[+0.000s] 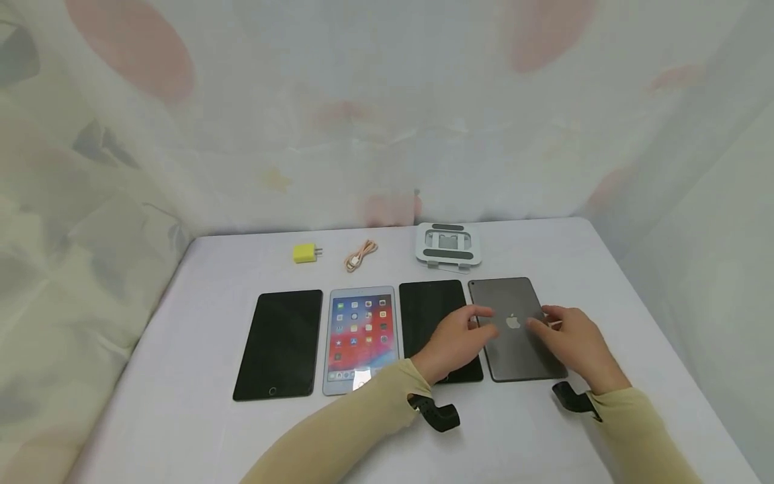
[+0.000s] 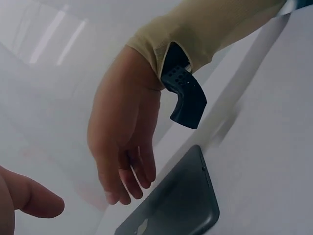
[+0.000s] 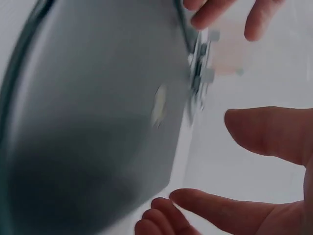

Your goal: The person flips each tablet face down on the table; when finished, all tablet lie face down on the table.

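A grey tablet lies back side up at the right end of a row, its pale apple logo facing up. My left hand is over its left edge, thumb and fingers apart. Beneath that hand lies a black-screened tablet, partly hidden. By the grey tablet's right edge is my right hand. The right wrist view shows that hand's thumb raised away from the grey tablet, with fingertips close to its corner. Neither hand grips anything.
Left in the row are a white tablet with a lit home screen and another black-screened tablet. Behind them lie a yellow charger plug, a coiled pinkish cable and a folded grey-white stand. Patterned curtains surround the white table.
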`<state>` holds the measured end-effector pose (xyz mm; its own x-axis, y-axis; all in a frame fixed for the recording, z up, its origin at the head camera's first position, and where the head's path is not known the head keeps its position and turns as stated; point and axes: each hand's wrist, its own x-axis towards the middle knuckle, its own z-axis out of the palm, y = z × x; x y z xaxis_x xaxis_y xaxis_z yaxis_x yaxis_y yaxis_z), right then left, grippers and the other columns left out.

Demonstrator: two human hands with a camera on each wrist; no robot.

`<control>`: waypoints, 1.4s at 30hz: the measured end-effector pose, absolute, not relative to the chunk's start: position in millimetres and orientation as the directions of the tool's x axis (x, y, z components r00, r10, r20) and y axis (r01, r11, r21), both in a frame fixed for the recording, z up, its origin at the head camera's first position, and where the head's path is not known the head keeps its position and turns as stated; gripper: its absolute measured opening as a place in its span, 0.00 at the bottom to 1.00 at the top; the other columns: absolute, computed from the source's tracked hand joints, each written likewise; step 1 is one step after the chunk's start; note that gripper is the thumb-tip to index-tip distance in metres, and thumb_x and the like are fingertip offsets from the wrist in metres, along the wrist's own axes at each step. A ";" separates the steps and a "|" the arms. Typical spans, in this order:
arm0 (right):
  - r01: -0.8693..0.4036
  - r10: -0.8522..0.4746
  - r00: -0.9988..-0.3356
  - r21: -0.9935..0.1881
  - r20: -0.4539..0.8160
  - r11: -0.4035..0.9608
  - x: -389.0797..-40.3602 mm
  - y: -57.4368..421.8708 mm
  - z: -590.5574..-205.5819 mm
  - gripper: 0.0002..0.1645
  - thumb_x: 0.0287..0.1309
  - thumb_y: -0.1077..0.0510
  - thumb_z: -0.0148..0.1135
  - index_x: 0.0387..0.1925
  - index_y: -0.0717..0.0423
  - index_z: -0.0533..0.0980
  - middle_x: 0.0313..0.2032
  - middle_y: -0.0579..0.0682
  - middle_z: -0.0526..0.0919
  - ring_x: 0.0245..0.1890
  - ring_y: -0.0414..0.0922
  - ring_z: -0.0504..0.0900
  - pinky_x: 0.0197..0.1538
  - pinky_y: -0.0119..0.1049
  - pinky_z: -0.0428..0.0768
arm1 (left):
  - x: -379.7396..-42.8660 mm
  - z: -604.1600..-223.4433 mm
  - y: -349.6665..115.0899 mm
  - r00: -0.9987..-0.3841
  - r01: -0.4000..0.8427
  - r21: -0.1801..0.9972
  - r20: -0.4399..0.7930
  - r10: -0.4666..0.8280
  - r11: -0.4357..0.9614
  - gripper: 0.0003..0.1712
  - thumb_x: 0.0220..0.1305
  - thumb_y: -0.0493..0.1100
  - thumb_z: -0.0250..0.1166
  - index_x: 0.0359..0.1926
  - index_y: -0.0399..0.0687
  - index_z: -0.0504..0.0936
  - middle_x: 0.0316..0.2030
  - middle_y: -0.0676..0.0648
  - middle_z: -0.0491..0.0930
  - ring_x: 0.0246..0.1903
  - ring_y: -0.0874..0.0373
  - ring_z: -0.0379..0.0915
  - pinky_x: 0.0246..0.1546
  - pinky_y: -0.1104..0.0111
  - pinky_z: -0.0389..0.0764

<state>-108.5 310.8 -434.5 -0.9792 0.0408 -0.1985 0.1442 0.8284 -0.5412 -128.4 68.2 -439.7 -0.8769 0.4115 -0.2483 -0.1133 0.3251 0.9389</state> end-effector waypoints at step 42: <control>-0.053 -0.095 -0.992 -0.430 -0.078 0.901 -120.7 155.2 -451.2 0.46 0.68 0.40 0.69 0.74 0.67 0.71 0.70 0.76 0.73 0.66 0.73 0.72 0.67 0.68 0.77 | -96.6 -446.9 -18.7 -0.958 -0.209 0.939 -0.253 0.138 0.273 0.36 0.75 0.48 0.62 0.78 0.43 0.70 0.77 0.42 0.70 0.76 0.38 0.65 0.76 0.38 0.71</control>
<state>-120.7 155.2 -451.2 -0.9924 -0.0951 -0.0781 -0.0525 0.9013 -0.4301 -96.6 -18.7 -446.9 -0.9575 0.1383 -0.2531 -0.2089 0.2726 0.9392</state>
